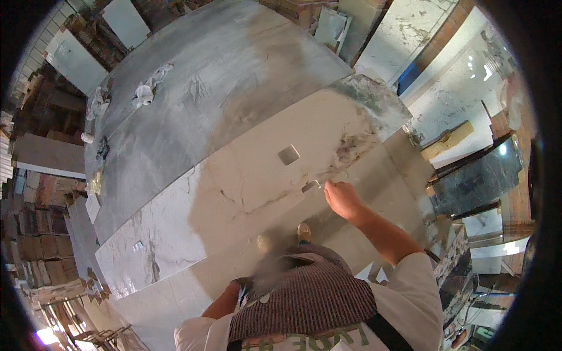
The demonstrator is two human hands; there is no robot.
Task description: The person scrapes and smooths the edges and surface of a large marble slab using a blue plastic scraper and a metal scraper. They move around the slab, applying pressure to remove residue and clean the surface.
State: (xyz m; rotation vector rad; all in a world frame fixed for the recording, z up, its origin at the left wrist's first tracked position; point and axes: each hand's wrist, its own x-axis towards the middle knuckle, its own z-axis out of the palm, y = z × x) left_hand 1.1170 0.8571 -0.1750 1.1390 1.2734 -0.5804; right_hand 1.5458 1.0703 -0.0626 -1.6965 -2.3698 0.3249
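long pale slab (246,181) with dark veins lies before the person. near its closer edge is a small bent-neck tool (308,186), and the right hand (343,200) folds its fingers closed around the grip end. beyond it sits a square plate (288,155). left forearm (221,304) goes to the striped apron (304,292); left hand is hidden, its fingers i cannot tell. farther, crumpled white sheet (144,95) lies on grey surface (187,128).

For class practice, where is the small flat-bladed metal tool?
In the head view, the tool is right of centre, in the right hand, below the flat grey-brown square.
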